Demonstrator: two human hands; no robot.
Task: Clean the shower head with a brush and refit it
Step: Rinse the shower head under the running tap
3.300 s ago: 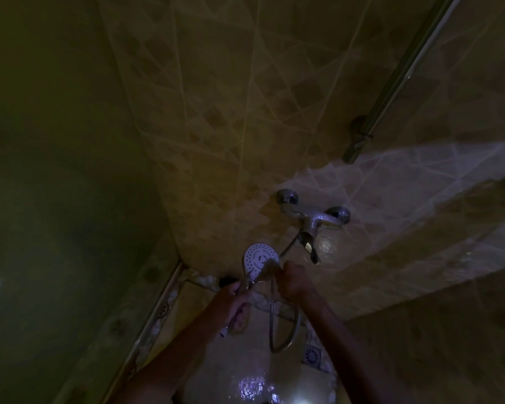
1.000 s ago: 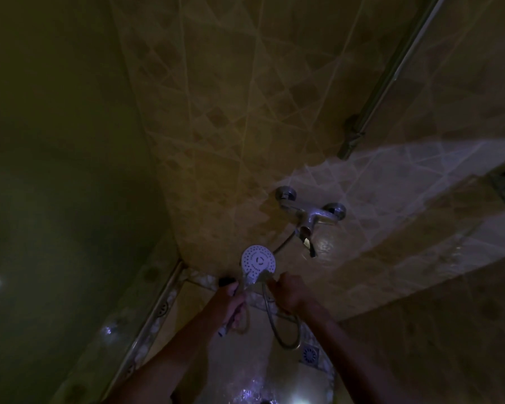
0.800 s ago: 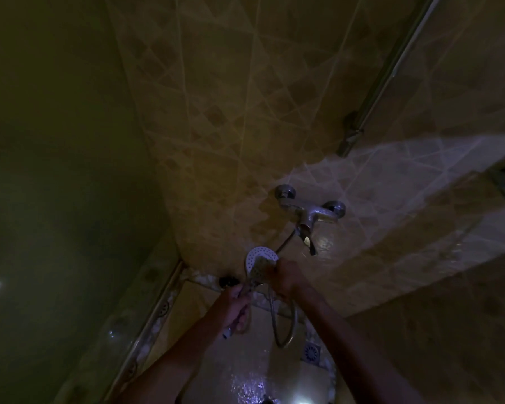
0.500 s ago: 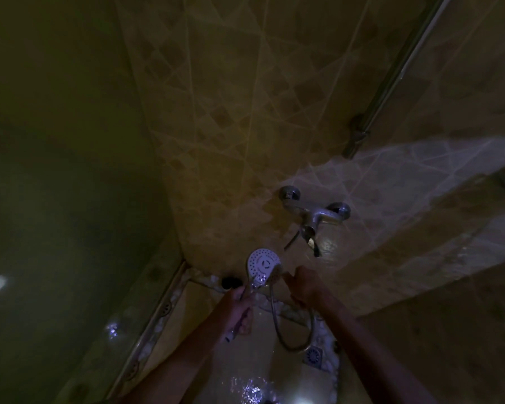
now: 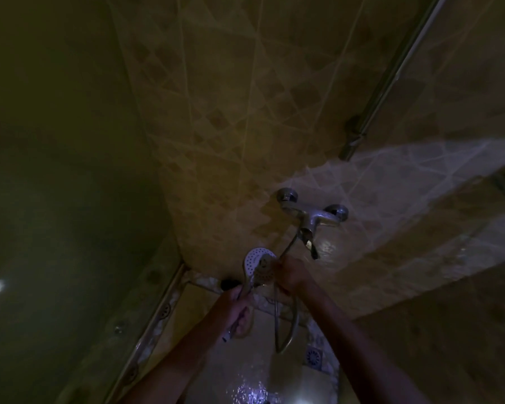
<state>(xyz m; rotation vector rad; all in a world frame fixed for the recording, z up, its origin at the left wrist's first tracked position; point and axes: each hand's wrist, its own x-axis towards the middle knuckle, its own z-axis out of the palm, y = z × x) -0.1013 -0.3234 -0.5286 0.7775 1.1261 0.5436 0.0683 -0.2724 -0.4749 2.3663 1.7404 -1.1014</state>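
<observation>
Scrubbing the shower head in dim light.

My left hand grips the shower head handle; my right hand holds a brush against its white, dotted face.

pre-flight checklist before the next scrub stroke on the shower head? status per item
1. Left hand holds the shower head by its handle: ok.
2. Right hand grips the brush: ok, fingers curled by it, though the handle is hidden.
3. Brush against the nozzle face: ok, it overlaps the face's right side.
4. Hose free of snags: ok, it hangs in a loose loop below the hands and runs up to the mixer tap.
5. Water off: cannot tell; no stream shows at the tap, but the floor glistens wet.
6. Face clean enough to refit: cannot tell, too dark.
</observation>
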